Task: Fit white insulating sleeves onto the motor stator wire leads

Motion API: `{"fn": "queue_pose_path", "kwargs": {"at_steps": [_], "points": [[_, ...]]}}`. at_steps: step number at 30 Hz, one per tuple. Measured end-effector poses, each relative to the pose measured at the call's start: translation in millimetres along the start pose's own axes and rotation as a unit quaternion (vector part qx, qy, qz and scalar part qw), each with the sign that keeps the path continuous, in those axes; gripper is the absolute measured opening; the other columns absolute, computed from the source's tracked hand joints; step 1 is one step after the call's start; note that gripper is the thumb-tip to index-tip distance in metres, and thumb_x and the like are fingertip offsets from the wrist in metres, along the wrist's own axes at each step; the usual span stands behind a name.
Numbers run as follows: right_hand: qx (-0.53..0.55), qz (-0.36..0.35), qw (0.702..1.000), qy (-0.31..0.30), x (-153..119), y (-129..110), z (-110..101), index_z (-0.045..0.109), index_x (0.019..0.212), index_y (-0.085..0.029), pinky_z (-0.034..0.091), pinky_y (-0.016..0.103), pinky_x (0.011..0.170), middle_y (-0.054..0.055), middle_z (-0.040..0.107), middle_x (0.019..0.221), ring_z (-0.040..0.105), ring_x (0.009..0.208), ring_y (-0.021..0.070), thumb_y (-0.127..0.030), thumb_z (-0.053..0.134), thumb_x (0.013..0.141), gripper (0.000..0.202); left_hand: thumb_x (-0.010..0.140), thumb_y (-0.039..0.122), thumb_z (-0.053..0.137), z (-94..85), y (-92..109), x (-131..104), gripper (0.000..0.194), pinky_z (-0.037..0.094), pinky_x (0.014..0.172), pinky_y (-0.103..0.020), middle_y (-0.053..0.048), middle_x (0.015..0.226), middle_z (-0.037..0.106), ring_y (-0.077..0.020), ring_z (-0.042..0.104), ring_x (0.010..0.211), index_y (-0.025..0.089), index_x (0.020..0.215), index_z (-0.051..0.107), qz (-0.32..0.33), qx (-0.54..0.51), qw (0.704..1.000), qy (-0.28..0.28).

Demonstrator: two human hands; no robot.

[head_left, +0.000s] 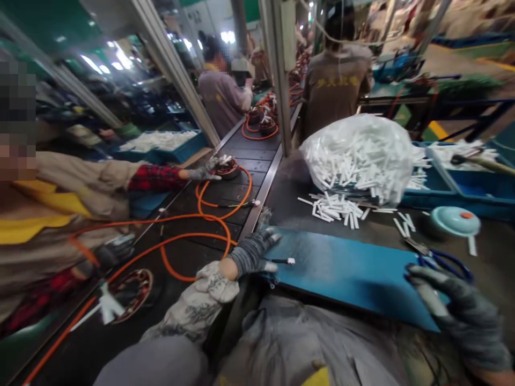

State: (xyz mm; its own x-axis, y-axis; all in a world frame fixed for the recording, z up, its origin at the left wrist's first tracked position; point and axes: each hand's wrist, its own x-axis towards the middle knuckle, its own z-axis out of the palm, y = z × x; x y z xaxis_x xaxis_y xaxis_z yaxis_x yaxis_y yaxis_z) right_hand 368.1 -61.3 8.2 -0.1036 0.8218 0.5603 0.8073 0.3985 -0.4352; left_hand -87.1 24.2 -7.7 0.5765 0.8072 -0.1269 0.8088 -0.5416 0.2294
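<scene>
My left hand (251, 253), in a grey knitted glove, lies at the left end of a blue board (341, 268), fingers stretched out and apart. A short black wire with a white connector (290, 261) sticks out by its thumb. An orange cable (201, 235) runs up to this hand's wrist; whether the hand touches it is hidden. At the board's right end, my gloved right hand (462, 308) hovers or rests with fingers extended, slightly blurred. Just beyond its fingertips lie blue-handled pliers (446, 261). Nothing shows in its grasp.
A clear bag of white tubes (358, 158) stands behind the board, with loose tubes (336, 208) before it. Right of these are a light-blue round container (455, 221) and blue bins (462, 185). Leftward, a conveyor (257, 155) carries wound coils (134, 295); a co-worker's gloved hand (205, 170) touches one.
</scene>
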Motion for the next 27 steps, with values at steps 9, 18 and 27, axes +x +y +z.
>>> {"fn": "queue_pose_path", "kwargs": {"at_steps": [9, 18, 27], "points": [[0.075, -0.133, 0.987, -0.049, 2, -12, 52, 0.075, 0.108, -0.019, 0.061, 0.023, 0.062, 0.006, 0.08, 0.089, 0.076, 0.069, 0.0177, -0.03, 0.056, 0.101, 0.023, 0.099, 0.023, 0.055, 27.2, -57, -66, 0.02, 0.053, 0.105, -0.042, -0.01, 0.114, 0.072, -0.024, 0.067, 0.111, 0.02, 0.107, 0.073, -0.129, 0.047, 0.99, 0.033], [0.08, -0.117, 0.989, -0.036, -27, 4, 74, 0.075, 0.119, -0.025, 0.063, 0.024, 0.075, 0.004, 0.081, 0.1, 0.077, 0.08, 0.0181, -0.027, 0.06, 0.097, 0.026, 0.085, 0.032, 0.074, -2.1, -93, -42, 0.027, 0.048, 0.106, -0.036, -0.008, 0.112, 0.074, -0.0249, 0.068, 0.112, 0.025, 0.111, 0.072, -0.193, 0.005, 0.981, 0.007], [0.031, -0.102, 0.994, 0.031, -37, -21, 90, 0.075, 0.11, -0.025, 0.06, 0.021, 0.071, 0.002, 0.08, 0.088, 0.075, 0.072, 0.0141, -0.028, 0.049, 0.104, 0.027, 0.087, 0.021, 0.05, -77.8, -150, 51, 0.032, 0.047, 0.108, -0.048, -0.016, 0.113, 0.072, -0.0319, 0.065, 0.114, 0.014, 0.113, 0.067, -0.37, 0.08, 0.907, 0.185]]}}
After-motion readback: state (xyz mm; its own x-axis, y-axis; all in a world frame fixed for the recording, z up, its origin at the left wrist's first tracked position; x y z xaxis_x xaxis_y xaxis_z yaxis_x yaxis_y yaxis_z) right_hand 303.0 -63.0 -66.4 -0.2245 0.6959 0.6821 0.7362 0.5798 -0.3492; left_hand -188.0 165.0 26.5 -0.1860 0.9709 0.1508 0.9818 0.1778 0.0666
